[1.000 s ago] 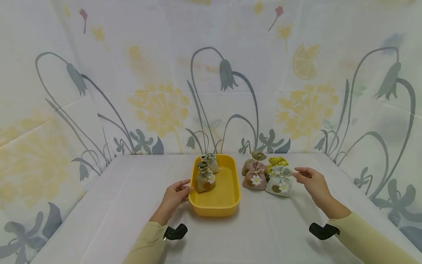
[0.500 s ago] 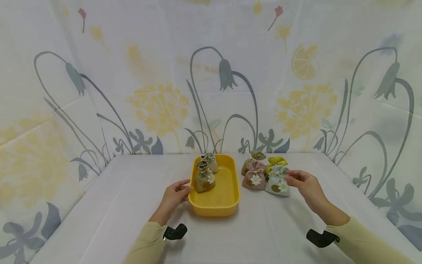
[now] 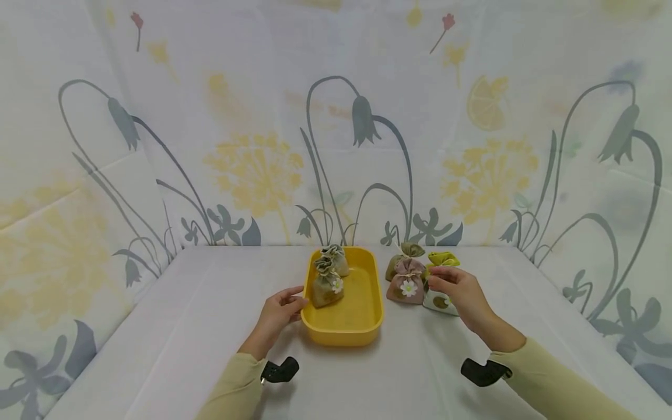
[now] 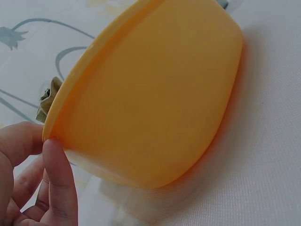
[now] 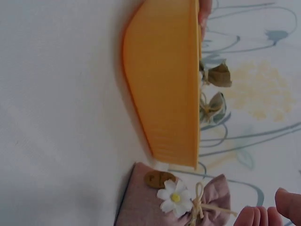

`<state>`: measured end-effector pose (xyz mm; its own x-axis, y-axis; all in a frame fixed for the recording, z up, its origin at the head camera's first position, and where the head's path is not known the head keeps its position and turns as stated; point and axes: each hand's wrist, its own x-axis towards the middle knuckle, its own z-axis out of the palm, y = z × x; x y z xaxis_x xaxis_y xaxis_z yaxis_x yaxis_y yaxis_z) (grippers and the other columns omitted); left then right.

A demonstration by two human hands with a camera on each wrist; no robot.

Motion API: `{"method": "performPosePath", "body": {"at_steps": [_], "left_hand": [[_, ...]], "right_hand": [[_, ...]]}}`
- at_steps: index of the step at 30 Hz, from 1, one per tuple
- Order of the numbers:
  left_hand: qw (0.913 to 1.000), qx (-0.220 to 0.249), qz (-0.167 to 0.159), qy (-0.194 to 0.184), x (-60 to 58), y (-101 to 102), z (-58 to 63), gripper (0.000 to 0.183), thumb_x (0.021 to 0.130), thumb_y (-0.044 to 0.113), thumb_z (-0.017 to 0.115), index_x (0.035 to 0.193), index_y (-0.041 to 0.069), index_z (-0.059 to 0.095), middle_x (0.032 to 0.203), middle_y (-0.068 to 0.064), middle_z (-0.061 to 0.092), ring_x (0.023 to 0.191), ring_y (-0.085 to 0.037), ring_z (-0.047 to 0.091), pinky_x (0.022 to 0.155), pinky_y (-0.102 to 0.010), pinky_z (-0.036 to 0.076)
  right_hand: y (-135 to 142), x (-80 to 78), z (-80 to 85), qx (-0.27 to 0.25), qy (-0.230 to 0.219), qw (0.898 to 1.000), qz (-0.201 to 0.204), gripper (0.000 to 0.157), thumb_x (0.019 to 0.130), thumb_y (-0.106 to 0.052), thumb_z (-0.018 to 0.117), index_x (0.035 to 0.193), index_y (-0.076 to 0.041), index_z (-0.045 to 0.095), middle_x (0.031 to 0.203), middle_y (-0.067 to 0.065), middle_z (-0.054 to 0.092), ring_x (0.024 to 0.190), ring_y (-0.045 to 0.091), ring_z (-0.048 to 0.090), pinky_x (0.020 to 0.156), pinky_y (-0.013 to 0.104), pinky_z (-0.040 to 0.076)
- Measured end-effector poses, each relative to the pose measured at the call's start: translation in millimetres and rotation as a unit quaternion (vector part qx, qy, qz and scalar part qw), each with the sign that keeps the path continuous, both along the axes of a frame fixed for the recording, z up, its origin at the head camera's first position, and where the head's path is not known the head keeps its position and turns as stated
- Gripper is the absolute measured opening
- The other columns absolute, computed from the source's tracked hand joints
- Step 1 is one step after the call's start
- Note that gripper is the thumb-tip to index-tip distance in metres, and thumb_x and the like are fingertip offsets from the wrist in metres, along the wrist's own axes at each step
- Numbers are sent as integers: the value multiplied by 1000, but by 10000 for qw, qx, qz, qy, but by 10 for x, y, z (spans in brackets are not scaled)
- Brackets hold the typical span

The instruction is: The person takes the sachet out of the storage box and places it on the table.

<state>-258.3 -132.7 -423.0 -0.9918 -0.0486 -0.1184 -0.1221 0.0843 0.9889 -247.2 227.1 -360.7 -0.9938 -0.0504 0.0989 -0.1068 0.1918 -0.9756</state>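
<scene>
We see the yellow tub on the white cloth, with the left hand at its left side, thumb and fingers pinching the rim. Inside the tub, along its left wall, we find two tied pouches: an olive pouch with a white flower, and a pale patterned pouch in the tub's far left corner.

To the right of the tub we count four more. Nearest its right wall is a mauve pouch with a white flower and a brown oval tag; behind that, beside the tub's far end, is a khaki pouch. Farther right of the tub are a lime pouch and, in front of it, a white pouch, partly hidden by the right hand. That hand's fingers lie close together, loosely bent, the thumb just apart from them; we cannot tell whether the fingertips touch a pouch. Behind the tub we see a backdrop printed with grey bellflowers.
</scene>
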Motion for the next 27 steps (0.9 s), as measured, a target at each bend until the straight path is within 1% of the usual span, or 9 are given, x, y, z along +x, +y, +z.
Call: {"method": "performPosePath", "body": {"at_steps": [3, 6, 11, 14, 17, 19, 23, 25, 27], "left_hand": [[10000, 19, -31, 13, 3, 4, 3, 41, 88, 15, 64, 126, 3, 56, 102, -11, 60, 83, -21, 60, 70, -28, 53], [10000, 33, -43, 27, 11, 5, 5, 41, 88, 14, 64, 126, 2, 55, 102, -11, 61, 83, -21, 60, 70, -27, 53], [10000, -13, 0, -12, 18, 6, 24, 41, 88, 14, 64, 126, 2, 55, 102, -11, 61, 83, -21, 60, 70, -27, 53], [10000, -8, -1, -23, 9, 15, 35, 41, 88, 15, 64, 127, 4, 55, 103, -11, 61, 84, -21, 60, 71, -27, 53], [10000, -3, -22, 8, 8, 22, 38, 41, 88, 15, 64, 127, 4, 55, 103, -11, 61, 84, -21, 60, 71, -27, 53], [10000, 11, 2, -6, 13, 21, 37, 41, 87, 15, 65, 126, 4, 56, 102, -11, 61, 84, -22, 60, 70, -27, 53], [10000, 19, 33, -28, 26, 10, 37, 41, 87, 14, 65, 126, 4, 56, 102, -11, 61, 83, -22, 60, 69, -27, 53], [10000, 37, 26, -28, 29, 9, 39, 41, 87, 14, 65, 126, 3, 56, 103, -12, 61, 84, -22, 60, 69, -26, 53], [10000, 49, 4, -15, 32, 12, 43, 42, 87, 15, 65, 127, 3, 55, 103, -12, 61, 84, -23, 60, 69, -26, 53]], "right_hand": [[-104, -33, 4, 20, -15, 9999, 116, 49, 93, -19, 59, 126, 14, 45, 102, 4, 59, 92, 14, 61, 84, 26, 48], [-213, -70, -8, 38, -16, 9998, 201, 46, 92, -18, 60, 123, 13, 48, 105, 8, 60, 97, 21, 59, 86, 28, 48], [-385, -141, -18, -48, -180, 9996, 231, 40, 91, -15, 61, 119, 11, 51, 112, 10, 59, 98, 17, 56, 88, 26, 46], [-458, -196, -27, -123, -229, 9995, 162, 37, 91, -14, 61, 118, 9, 53, 106, 7, 61, 94, 18, 57, 88, 30, 47], [-521, -257, -34, -233, -206, 9995, 111, 35, 91, -12, 60, 119, 8, 54, 93, 5, 62, 87, 24, 59, 89, 40, 46], [-561, -295, -37, -276, -180, 9994, 105, 35, 91, -12, 60, 119, 8, 54, 92, 6, 62, 84, 24, 60, 88, 43, 46], [-635, -362, -33, -230, -310, 9992, 89, 38, 91, -15, 61, 122, 5, 54, 102, 10, 61, 85, 23, 59, 84, 40, 48], [-672, -394, -19, -115, -395, 9991, 126, 39, 91, -16, 61, 124, 3, 54, 108, 12, 60, 93, 25, 58, 83, 38, 49], [-712, -423, 6, -57, -482, 9987, 173, 38, 92, -17, 60, 125, 2, 54, 112, 14, 58, 100, 29, 56, 85, 39, 48]]}}
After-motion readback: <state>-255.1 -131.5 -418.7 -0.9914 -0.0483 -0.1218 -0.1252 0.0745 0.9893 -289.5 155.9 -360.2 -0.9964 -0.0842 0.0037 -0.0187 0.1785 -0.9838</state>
